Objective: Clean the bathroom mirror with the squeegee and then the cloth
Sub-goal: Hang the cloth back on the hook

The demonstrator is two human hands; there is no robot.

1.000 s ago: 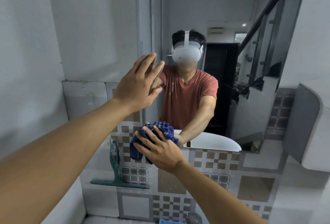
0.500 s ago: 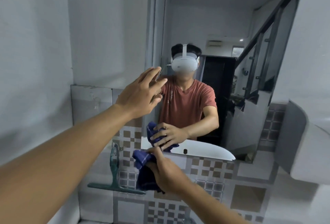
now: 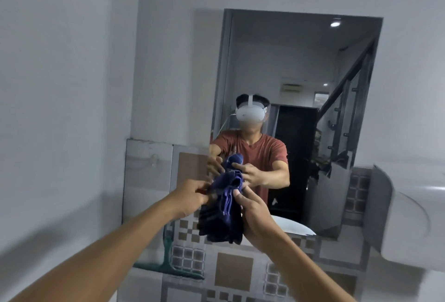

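A dark blue cloth (image 3: 224,212) hangs bunched in front of the mirror's lower left corner. My right hand (image 3: 252,215) grips its right side, and my left hand (image 3: 190,197) pinches its left upper edge. The rectangular mirror (image 3: 301,65) is fixed to the wall ahead and reflects a person holding the cloth. A green squeegee (image 3: 168,260) leans upright against the tiled wall below and left of the cloth, its blade resting on the ledge. The picture is motion-blurred.
A white basin (image 3: 409,224) juts in at the right edge. Checkered tiles (image 3: 233,275) cover the wall under the mirror. A plain white wall (image 3: 60,109) closes the left side.
My left hand came down off the mirror's left edge and took hold of the cloth. My right hand lifted the cloth away from the glass. The view tilted upward.
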